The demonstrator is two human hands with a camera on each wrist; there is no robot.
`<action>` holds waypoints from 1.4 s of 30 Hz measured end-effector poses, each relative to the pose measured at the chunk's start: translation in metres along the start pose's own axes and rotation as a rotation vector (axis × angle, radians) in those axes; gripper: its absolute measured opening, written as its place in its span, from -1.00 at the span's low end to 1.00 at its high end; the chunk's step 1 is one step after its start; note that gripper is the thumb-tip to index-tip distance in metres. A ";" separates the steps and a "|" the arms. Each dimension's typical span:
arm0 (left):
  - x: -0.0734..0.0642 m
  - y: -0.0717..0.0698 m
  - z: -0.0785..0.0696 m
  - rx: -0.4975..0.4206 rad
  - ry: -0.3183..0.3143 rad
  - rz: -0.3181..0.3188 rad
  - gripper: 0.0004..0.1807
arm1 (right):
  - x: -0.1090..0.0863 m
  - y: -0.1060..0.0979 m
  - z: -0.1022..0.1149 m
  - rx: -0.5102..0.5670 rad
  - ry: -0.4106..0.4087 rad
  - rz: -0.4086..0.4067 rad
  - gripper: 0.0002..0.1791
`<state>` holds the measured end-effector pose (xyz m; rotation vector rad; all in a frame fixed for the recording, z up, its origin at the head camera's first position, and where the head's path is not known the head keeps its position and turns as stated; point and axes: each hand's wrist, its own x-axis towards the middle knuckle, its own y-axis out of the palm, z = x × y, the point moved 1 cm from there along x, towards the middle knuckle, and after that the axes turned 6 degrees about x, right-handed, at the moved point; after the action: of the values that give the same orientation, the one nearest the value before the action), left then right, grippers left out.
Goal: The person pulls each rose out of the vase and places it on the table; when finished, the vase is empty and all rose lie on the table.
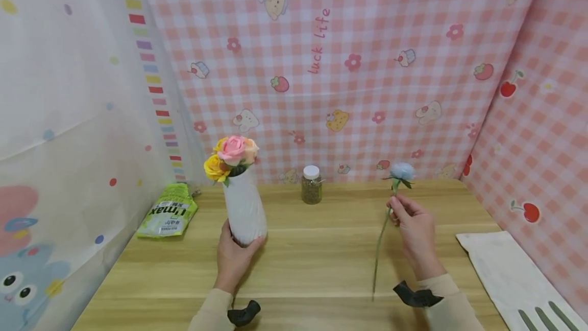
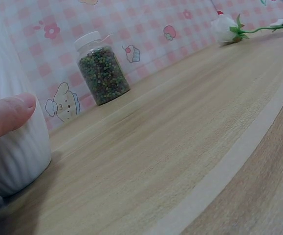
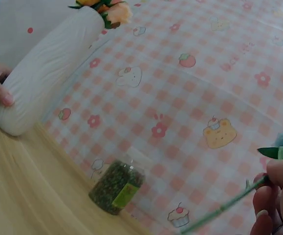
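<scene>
A white vase topped with roses could tip if the left hand, its thumb and fingers wrapped around the lower part, eases off, since the blooms sit well above that hold. The blue flower might swing or bend, its long stem pinched only near the top by the right hand. Its bloom stands just above the right fingertips, the stem hanging below them; the vase rises above the left fingers, with a jar beyond, between the two hands.
</scene>
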<state>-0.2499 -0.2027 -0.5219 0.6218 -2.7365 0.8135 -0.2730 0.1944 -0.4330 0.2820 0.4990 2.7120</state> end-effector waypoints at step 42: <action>0.000 0.002 0.000 -0.008 0.026 -0.017 0.10 | 0.000 -0.028 -0.067 -0.410 0.181 0.118 -0.76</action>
<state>-0.2504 -0.2014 -0.5228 0.6279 -2.7064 0.8009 -0.2811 0.1981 -0.5045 -0.0461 -0.0362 2.8865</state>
